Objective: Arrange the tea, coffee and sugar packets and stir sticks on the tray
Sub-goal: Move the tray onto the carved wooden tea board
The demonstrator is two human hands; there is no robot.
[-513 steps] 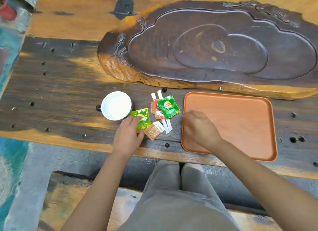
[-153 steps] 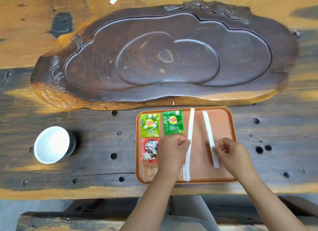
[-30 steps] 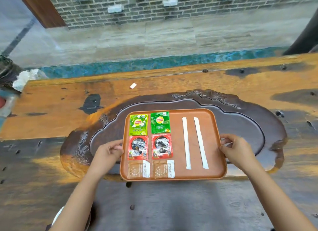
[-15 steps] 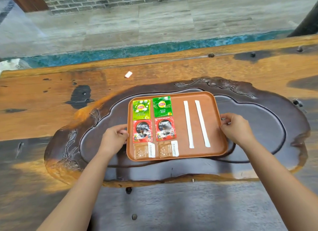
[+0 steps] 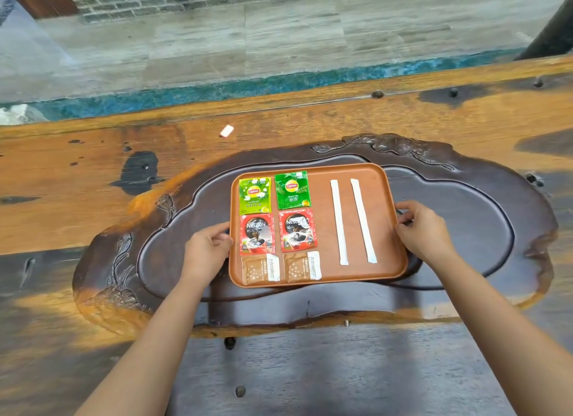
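Gripping tray (image 5: pixel 322 273) w/ both hands | on carved slab (image 5: pixel 465 229) | white scrap (image 5: pixel 226 130) beyond

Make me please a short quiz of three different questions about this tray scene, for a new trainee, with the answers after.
1. How many stir sticks lie on the tray?
2. True or false: the red coffee packets lie in the row nearest the person.
3. Which holds the tray's left edge? A) left hand B) right hand C) nothing

Key
1. Two, side by side on the tray's right half.
2. False: the brown sugar packets are nearest; coffee is in the middle row, green tea packets farthest.
3. A
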